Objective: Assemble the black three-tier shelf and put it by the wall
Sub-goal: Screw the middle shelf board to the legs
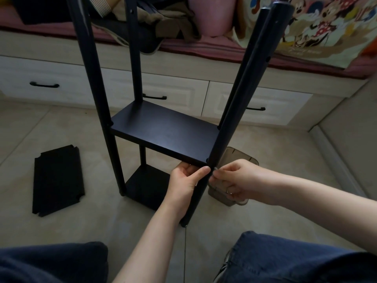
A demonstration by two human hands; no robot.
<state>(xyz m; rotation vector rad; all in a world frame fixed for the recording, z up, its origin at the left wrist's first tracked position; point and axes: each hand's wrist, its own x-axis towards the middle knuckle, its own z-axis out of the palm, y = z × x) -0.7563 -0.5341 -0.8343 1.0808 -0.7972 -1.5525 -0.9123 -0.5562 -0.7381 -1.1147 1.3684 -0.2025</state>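
Left hand [183,181] and right hand [232,180] grip post [234,111] under middle shelf [163,127].

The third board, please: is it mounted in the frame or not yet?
Not mounted. The board lies flat on the floor, left of the frame and not touching it.

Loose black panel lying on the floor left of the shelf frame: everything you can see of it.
The loose panel is a flat, matte black rectangular board, likely coated wood, with a notch cut in each corner. It lies flat on the tiled floor, long side running away from the camera, left of the frame and apart from it. Only the floor touches it; the left hand and right hand are both at the frame.
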